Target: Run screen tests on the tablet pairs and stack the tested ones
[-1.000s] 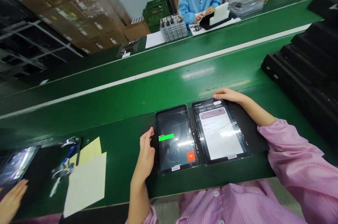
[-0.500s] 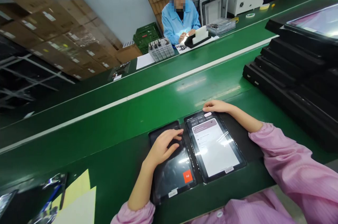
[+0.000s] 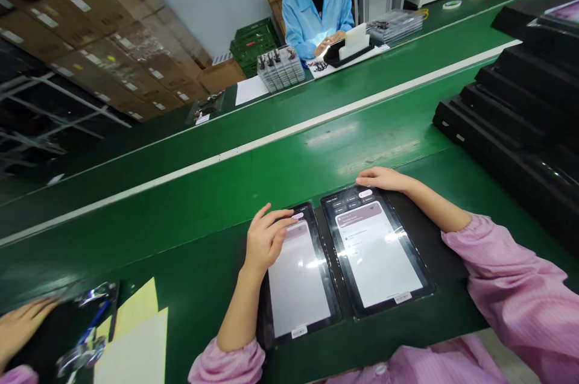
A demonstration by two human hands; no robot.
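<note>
Two tablets with lit screens lie side by side in front of me, the left tablet (image 3: 303, 287) and the right tablet (image 3: 380, 257). Both show a pale panel and a small white label at the bottom edge. My left hand (image 3: 266, 239) is over the upper part of the left tablet, fingers spread, fingertips at the top of its screen; contact is hard to make out. My right hand (image 3: 384, 179) rests at the top edge of the right tablet with its fingers stretched out and grips nothing.
Stacked black trays (image 3: 511, 125) stand at the right. Yellow paper sheets (image 3: 133, 324) lie at the lower left, near another person's hand (image 3: 27, 324). Across the green bench (image 3: 253, 191), a person in blue (image 3: 312, 16) works beside a clear rack (image 3: 281, 69).
The left tablet's screen has gone from dark with an orange square to a pale panel. My left hand has shifted slightly left. Another person's hand has appeared at the lower left.
</note>
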